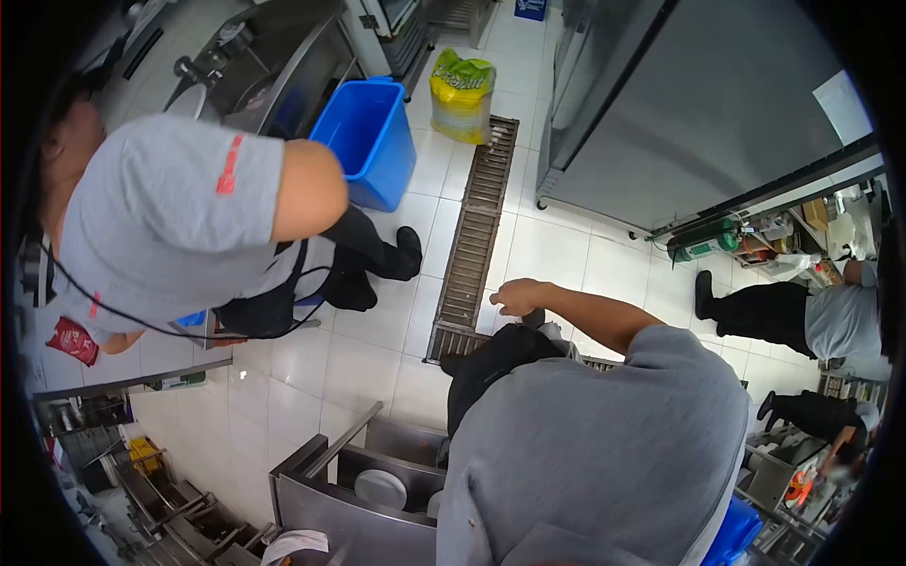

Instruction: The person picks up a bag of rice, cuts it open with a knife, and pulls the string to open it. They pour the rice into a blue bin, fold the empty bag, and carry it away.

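Observation:
My right hand (517, 297) hangs in front of my body at the centre of the view. Its fingers are loosely bent and a little apart, with nothing visible between them. Below it are my black trousers and a dark shoe, close beside the floor drain grate (469, 255). My left hand is out of view; my grey shirt fills the bottom centre. Nearest my left side, a steel unit (354, 514) has open compartments with a white plate (381, 490) inside.
At left a co-worker (179, 208) in a grey shirt stands by a red packet (72, 341). A blue bin (363, 141) and a yellow-green sack (462, 94) stand ahead. A steel cabinet (689, 123) rises at right, with two more people (845, 321) beyond it.

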A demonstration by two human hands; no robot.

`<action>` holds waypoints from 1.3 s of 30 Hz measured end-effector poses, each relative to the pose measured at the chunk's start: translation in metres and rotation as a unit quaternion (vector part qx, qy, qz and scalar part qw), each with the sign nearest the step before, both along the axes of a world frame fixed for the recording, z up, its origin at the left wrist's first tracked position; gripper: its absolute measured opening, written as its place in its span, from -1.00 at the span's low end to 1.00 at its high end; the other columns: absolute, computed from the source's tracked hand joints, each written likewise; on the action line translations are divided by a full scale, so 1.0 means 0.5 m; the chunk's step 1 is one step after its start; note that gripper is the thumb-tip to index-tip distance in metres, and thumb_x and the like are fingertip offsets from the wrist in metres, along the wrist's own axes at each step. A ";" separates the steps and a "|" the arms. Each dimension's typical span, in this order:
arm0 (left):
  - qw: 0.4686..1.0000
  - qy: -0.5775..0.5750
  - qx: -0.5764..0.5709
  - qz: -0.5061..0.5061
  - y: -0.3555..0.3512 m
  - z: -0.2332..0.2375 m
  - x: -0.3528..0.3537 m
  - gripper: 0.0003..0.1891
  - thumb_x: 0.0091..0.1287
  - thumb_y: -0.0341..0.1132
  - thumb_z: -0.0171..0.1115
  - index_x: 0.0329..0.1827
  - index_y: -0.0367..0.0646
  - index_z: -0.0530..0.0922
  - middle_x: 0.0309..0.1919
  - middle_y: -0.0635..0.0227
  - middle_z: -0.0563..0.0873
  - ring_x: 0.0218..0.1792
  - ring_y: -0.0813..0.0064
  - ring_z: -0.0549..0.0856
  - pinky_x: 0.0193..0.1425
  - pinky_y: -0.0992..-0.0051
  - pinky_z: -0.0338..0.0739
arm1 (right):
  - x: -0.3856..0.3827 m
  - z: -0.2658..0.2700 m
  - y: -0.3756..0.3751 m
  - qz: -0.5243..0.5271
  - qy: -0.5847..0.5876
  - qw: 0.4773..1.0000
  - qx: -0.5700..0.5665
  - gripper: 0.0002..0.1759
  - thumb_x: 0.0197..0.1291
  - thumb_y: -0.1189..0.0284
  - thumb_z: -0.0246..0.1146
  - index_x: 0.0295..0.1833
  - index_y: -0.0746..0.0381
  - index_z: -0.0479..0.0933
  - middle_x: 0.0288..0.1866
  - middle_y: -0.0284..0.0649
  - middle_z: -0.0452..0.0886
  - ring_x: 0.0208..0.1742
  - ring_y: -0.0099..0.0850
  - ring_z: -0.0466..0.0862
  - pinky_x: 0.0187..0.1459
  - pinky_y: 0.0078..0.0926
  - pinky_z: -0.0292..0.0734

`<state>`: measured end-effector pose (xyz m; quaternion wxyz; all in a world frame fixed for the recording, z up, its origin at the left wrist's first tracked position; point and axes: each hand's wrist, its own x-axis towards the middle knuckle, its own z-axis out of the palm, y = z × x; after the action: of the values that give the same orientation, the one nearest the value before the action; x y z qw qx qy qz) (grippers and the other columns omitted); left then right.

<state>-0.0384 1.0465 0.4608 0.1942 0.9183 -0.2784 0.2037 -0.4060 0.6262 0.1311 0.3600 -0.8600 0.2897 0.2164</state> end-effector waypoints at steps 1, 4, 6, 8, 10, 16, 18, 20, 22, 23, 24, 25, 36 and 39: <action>0.999 0.038 0.001 -0.024 -0.034 -0.009 -0.032 -0.78 0.23 -0.35 0.17 -0.24 -0.39 0.56 -0.41 0.06 0.67 -0.42 0.24 0.68 -0.29 0.33 0.57 | -0.027 -0.006 0.001 -0.004 -0.002 1.000 0.004 -0.56 0.21 0.20 0.17 0.13 0.18 0.45 -0.09 0.05 0.59 0.01 0.01 0.58 0.00 -0.06 0.48; 0.984 0.152 0.002 -0.095 -0.156 -0.059 -0.135 -0.80 0.23 -0.42 0.16 -0.18 -0.40 0.54 -0.36 0.05 0.67 -0.38 0.26 0.68 -0.22 0.35 0.59 | -0.151 -0.012 -0.023 -0.041 0.011 0.999 -0.007 -0.63 0.16 0.24 0.15 0.01 0.23 0.49 -0.10 0.04 0.60 -0.02 0.02 0.60 -0.03 -0.05 0.52; 0.968 0.209 0.022 -0.135 -0.279 -0.098 -0.226 -0.80 0.23 -0.47 0.16 -0.14 -0.41 0.53 -0.33 0.04 0.68 -0.35 0.28 0.69 -0.17 0.37 0.59 | -0.221 0.018 -0.028 -0.066 0.015 0.998 -0.003 -0.65 0.16 0.25 0.14 -0.04 0.25 0.52 -0.12 0.04 0.61 -0.04 -0.01 0.61 -0.05 -0.07 0.51; 0.956 0.217 0.092 -0.176 -0.422 -0.167 -0.323 -0.85 0.19 -0.42 0.19 -0.21 -0.25 0.59 -0.44 0.08 0.67 -0.41 0.26 0.68 -0.27 0.32 0.56 | -0.276 0.052 -0.032 -0.096 0.013 0.994 0.055 -0.67 0.15 0.24 0.16 -0.11 0.26 0.55 -0.16 0.02 0.63 -0.05 -0.03 0.61 -0.05 -0.09 0.51; 0.938 0.204 0.115 -0.256 -0.538 -0.259 -0.412 -0.83 0.20 -0.32 0.27 -0.21 -0.19 0.58 -0.38 0.08 0.68 -0.35 0.05 0.68 -0.28 0.23 0.54 | -0.306 0.059 -0.022 -0.103 -0.010 0.993 0.062 -0.68 0.18 0.22 0.15 -0.17 0.27 0.57 -0.17 0.01 0.64 -0.06 -0.02 0.61 -0.06 -0.13 0.51; 0.826 0.120 0.133 -0.534 -0.770 -0.439 -0.603 -0.77 0.12 -0.35 0.30 -0.17 -0.10 0.54 -0.47 0.20 0.52 -0.43 0.12 0.57 -0.34 0.19 0.45 | -0.246 0.106 -0.056 -0.389 -0.242 0.784 0.418 -0.56 0.28 0.09 0.15 -0.22 0.32 0.55 -0.27 -0.10 0.65 -0.19 -0.22 0.65 -0.13 -0.26 0.53; 0.764 0.064 0.119 -0.630 -0.846 -0.456 -0.636 -0.76 0.14 -0.27 0.26 -0.13 -0.08 0.54 -0.50 0.24 0.46 -0.47 0.23 0.53 -0.39 0.23 0.41 | -0.230 0.107 -0.101 -0.504 -0.263 0.597 0.566 -0.55 0.28 0.07 0.17 -0.24 0.31 0.55 -0.31 -0.15 0.65 -0.23 -0.28 0.65 -0.15 -0.27 0.53; 0.747 0.067 0.125 -0.650 -0.909 -0.477 -0.663 -0.75 0.12 -0.25 0.26 -0.16 -0.09 0.54 -0.49 0.26 0.47 -0.43 0.27 0.54 -0.35 0.26 0.40 | -0.223 0.092 -0.153 -0.594 -0.299 0.499 0.556 -0.59 0.26 0.09 0.21 -0.23 0.27 0.55 -0.32 -0.24 0.62 -0.28 -0.37 0.64 -0.18 -0.33 0.53; 0.688 0.047 0.104 -0.717 -0.983 -0.503 -0.676 -0.77 0.14 -0.25 0.23 -0.18 -0.12 0.54 -0.49 0.29 0.46 -0.39 0.30 0.53 -0.31 0.32 0.39 | -0.233 0.064 -0.214 -0.618 -0.295 0.485 0.544 -0.68 0.23 0.17 0.25 -0.22 0.24 0.55 -0.32 -0.26 0.60 -0.30 -0.44 0.62 -0.19 -0.41 0.53; 0.663 0.029 0.108 -0.740 -1.018 -0.520 -0.677 -0.80 0.17 -0.28 0.20 -0.19 -0.15 0.53 -0.43 0.30 0.50 -0.33 0.32 0.54 -0.26 0.38 0.40 | -0.235 0.049 -0.245 -0.636 -0.300 0.458 0.543 -0.72 0.22 0.23 0.25 -0.22 0.26 0.55 -0.29 -0.25 0.60 -0.29 -0.42 0.63 -0.19 -0.41 0.53; 0.664 0.035 0.108 -0.739 -1.056 -0.539 -0.675 -0.80 0.17 -0.28 0.20 -0.19 -0.15 0.53 -0.43 0.30 0.50 -0.33 0.32 0.54 -0.26 0.38 0.40 | -0.235 0.031 -0.276 -0.653 -0.305 0.432 0.542 -0.75 0.22 0.28 0.25 -0.22 0.27 0.55 -0.26 -0.24 0.60 -0.29 -0.41 0.63 -0.18 -0.41 0.54; 0.617 0.054 0.081 -0.781 -1.104 -0.560 -0.675 -0.79 0.15 -0.33 0.21 -0.18 -0.18 0.52 -0.38 0.28 0.53 -0.29 0.29 0.56 -0.23 0.35 0.41 | -0.234 0.014 -0.311 -0.672 -0.312 0.416 0.527 -0.80 0.21 0.38 0.20 -0.20 0.32 0.54 -0.26 -0.21 0.60 -0.29 -0.39 0.63 -0.17 -0.40 0.56; 0.709 0.475 0.162 -0.495 -1.737 -0.713 -0.498 -0.68 0.18 -0.32 0.27 -0.03 -0.20 0.49 -0.50 0.15 0.61 -0.44 0.26 0.64 -0.31 0.31 0.52 | -0.254 0.017 -0.662 -0.746 -0.208 0.491 0.399 -0.84 0.23 0.43 0.09 -0.15 0.28 0.38 -0.52 -0.33 0.43 -0.65 -0.55 0.41 -0.61 -0.54 0.44; 0.742 0.468 0.141 -0.459 -1.877 -0.813 -0.405 -0.72 0.22 -0.27 0.27 -0.10 -0.22 0.49 -0.58 0.23 0.58 -0.53 0.39 0.60 -0.39 0.40 0.50 | -0.258 0.042 -0.728 -0.741 -0.176 0.530 0.373 -0.85 0.25 0.40 0.07 -0.17 0.26 0.39 -0.55 -0.36 0.41 -0.68 -0.59 0.37 -0.65 -0.58 0.37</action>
<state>-0.2409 0.1080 0.0544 0.2389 0.6758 -0.5661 -0.4072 -0.5350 0.2620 0.1519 0.7229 -0.1447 0.6467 -0.1957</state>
